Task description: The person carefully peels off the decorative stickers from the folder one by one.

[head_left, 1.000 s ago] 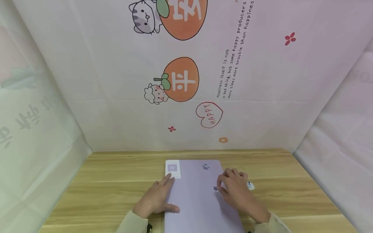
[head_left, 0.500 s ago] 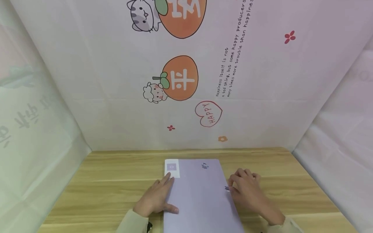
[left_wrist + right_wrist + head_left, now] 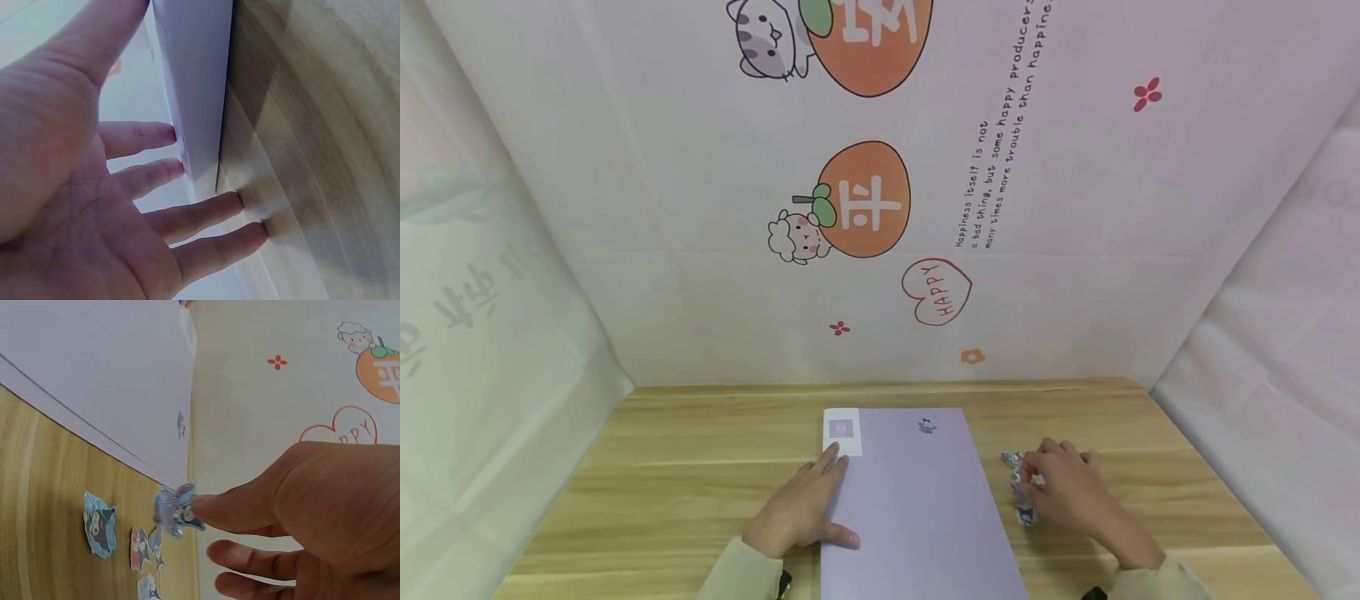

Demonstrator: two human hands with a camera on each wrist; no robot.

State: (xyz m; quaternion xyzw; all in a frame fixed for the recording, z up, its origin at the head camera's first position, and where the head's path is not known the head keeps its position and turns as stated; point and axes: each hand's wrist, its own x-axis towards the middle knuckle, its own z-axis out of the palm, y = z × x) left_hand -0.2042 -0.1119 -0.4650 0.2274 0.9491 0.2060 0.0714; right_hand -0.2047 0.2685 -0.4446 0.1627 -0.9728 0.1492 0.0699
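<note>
A flat lilac box-like slab point(image 3: 917, 508) with thick sides lies on the wooden table. My left hand point(image 3: 805, 508) rests along its left edge, fingers and thumb spread; in the left wrist view some fingertips touch its side and others the wood. Right of the slab, my right hand point(image 3: 1063, 492) pinches a small shiny cartoon sticker point(image 3: 172, 511) between thumb and index finger. Close under it on the table lie several similar stickers, among them a blue-edged one point(image 3: 100, 525) and a pink-and-dark one point(image 3: 139, 549). One small sticker point(image 3: 927, 426) is on the slab's upper right.
A white label point(image 3: 842, 423) with a purple square covers the slab's upper left corner. White printed cloth point(image 3: 1060, 317) hangs behind the table point(image 3: 700, 467), and more cloth closes off both sides.
My right hand has moved right, from over the slab past its right edge to the stickers on the table, still pinching a sticker. My left hand stays in place.
</note>
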